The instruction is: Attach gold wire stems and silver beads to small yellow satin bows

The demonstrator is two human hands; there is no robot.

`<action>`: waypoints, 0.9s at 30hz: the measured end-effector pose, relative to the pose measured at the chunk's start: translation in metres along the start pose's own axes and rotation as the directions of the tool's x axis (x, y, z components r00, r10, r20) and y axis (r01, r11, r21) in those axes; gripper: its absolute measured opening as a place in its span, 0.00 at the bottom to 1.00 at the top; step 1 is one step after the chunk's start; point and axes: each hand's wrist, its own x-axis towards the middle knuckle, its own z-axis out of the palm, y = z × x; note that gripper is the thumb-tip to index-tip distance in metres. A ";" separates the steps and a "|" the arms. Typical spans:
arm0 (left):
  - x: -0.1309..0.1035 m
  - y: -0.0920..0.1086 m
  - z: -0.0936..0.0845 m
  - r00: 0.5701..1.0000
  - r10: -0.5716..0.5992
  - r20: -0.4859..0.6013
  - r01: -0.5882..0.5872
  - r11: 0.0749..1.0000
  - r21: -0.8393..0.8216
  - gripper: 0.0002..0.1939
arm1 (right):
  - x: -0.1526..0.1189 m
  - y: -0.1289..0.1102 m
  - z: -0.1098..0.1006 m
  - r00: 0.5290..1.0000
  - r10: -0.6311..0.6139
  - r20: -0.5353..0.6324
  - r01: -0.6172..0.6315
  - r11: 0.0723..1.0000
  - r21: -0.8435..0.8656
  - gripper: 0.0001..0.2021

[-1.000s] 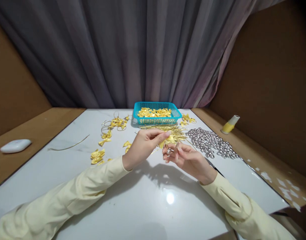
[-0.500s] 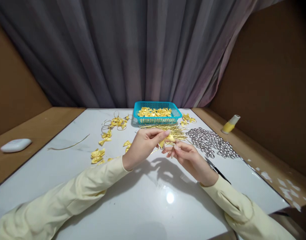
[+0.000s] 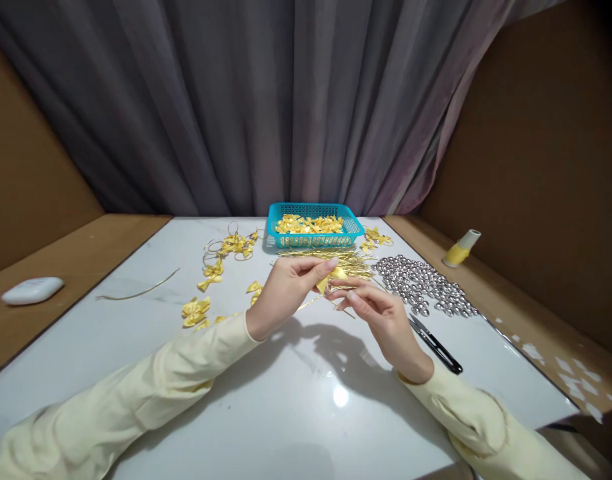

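Above the middle of the table, my left hand (image 3: pixel 289 293) pinches a yellow ribbon bow (image 3: pixel 324 281) between thumb and fingers. My right hand (image 3: pixel 381 317) meets it from the right, its fingertips at the bow's lower right edge. The right thumb presses toward the fingers; whatever thin piece lies between them is too small to make out. Just behind both hands spreads a pile of gold wire ties (image 3: pixel 359 264). Loose yellow bows (image 3: pixel 195 311) lie left of my left hand. Black thread snips (image 3: pixel 439 347) rest beside my right wrist.
A blue basket (image 3: pixel 313 241) of yellow bows stands at the back. Silver bells or beads (image 3: pixel 426 285) cover the right side. Bows with wire loops (image 3: pixel 236 245) lie back left, near a single gold wire (image 3: pixel 139 293). A yellow-wrapped cone (image 3: pixel 461 249) and a white object (image 3: pixel 32 291) flank the table.
My right hand has shifted slightly left and closer to the bow, its fingers now straighter. More of the snips shows beside the wrist. My left hand holds the bow nearly still.
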 end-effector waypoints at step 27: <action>-0.013 -0.036 0.002 0.878 -0.376 0.298 0.477 0.618 -0.625 0.10 | -0.003 0.017 0.005 0.942 0.308 0.132 -0.325 0.936 0.136 0.09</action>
